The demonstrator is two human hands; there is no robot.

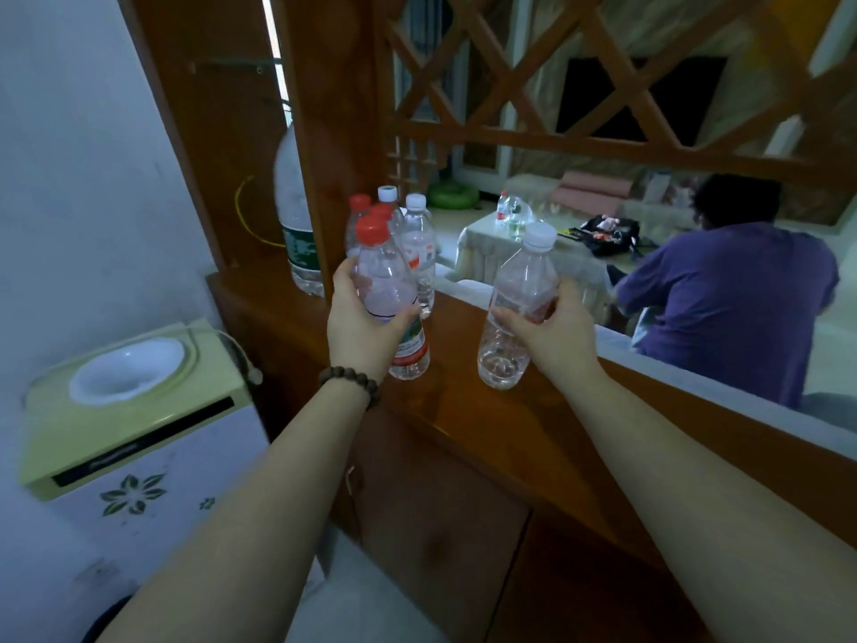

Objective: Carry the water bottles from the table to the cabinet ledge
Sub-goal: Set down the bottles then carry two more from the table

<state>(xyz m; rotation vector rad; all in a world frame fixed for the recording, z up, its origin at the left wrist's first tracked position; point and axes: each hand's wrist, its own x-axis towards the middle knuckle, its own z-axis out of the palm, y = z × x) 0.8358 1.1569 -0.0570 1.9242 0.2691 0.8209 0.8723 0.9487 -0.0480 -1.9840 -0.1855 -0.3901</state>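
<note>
Left hand: your left hand (359, 327) is wrapped round the red-capped bottle (389, 294), base at the cabinet ledge (463, 410); contact unclear.
Right hand: your right hand (552, 324) is clamped on the white-capped bottle (514, 308), tilted, bottom at the ledge.
Ledge cluster: four more bottles (417, 252) stand just behind the red-capped one, partly hidden by it.
Big bottle (294, 211): left of the wooden post (324, 146), half cut off by it.
Water dispenser (134, 410): lower left, beside the cabinet.
Beyond the ledge: table (510, 252) with two bottles, small and blurry; seated person (732, 290) just beside it.
Lattice (579, 85): blocks the upper view.
</note>
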